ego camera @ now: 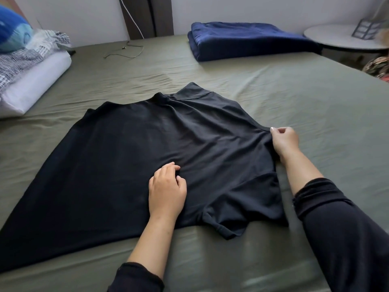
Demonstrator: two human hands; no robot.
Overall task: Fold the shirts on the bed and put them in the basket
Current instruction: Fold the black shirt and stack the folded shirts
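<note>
A big bed [273, 85] with a wrinkled green sheet fills most of the view. A black shirt [126, 154] lies flat on the middle of the bed, with its bottom edge toward the left and its neck toward the right. One short sleeve [237, 209] lies near the front edge, and the other sleeve is folded over at the far side. The left hand [167, 189] rests on the shirt with its fingers curled, pinching a little bit of the cloth. The right hand [284, 141] is at the right edge of the shirt, by the neck, with its fingers bent in, pinching the edge of the cloth. Both arms have dark sleeves pushed up. At the far side of the bed sits a folded dark blue blanket [248, 40]. On the left are a white pillow [40, 85], a striped cover [25, 57] on top of it, and a blue cushion [12, 30]. A thin cord [124, 50] lies on the sheet near the white wall [84, 15]. On the right stands a round white surface [336, 37] with a small grey box frame [366, 29] on it.
</note>
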